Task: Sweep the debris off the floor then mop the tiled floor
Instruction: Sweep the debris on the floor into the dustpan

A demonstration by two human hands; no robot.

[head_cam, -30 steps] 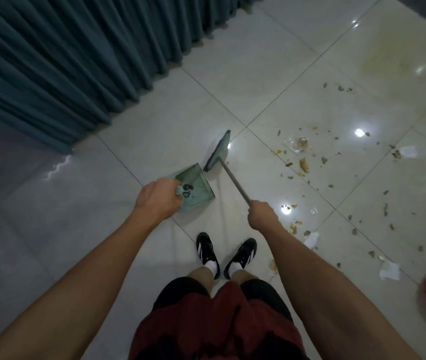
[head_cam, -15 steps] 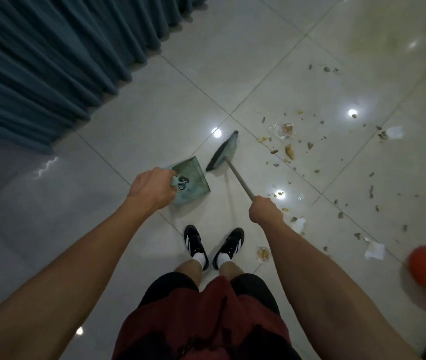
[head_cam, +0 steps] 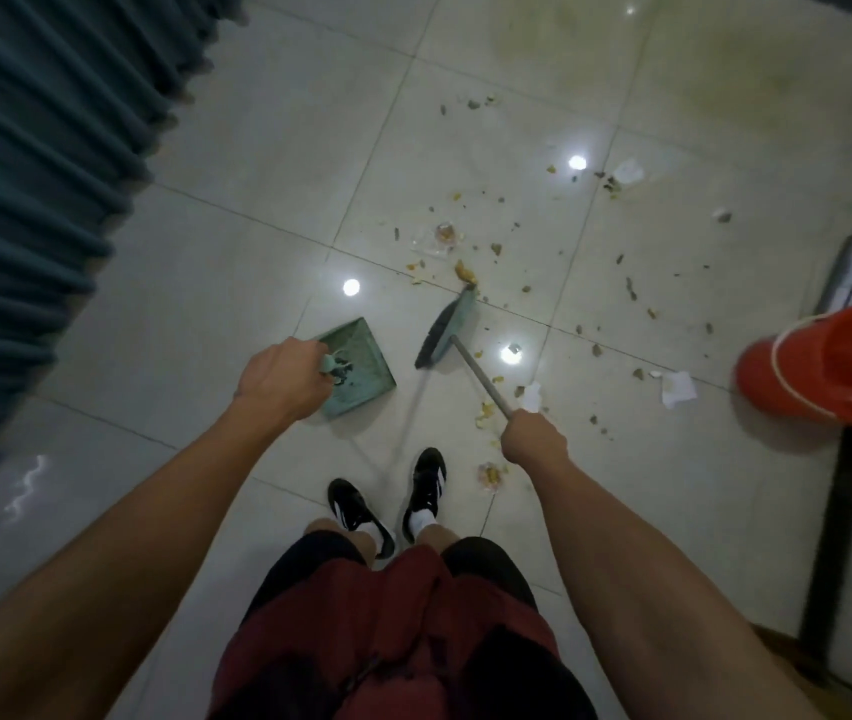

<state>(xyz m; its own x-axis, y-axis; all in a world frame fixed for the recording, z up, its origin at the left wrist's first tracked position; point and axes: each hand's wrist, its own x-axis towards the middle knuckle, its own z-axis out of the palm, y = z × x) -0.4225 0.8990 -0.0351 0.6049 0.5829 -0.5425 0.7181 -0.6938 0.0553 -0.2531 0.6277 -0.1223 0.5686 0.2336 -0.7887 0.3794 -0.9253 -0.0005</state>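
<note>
Left hand grips the green dustpan handle; right hand grips the broom stick, its head touching scattered debris on the tiled floor.

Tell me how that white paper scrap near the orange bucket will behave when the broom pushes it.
The paper scrap looks thin and crumpled, so it is probably very light and may skid or flutter ahead of the broom. The tiled floor looks glossy, so it likely slides easily.
</note>
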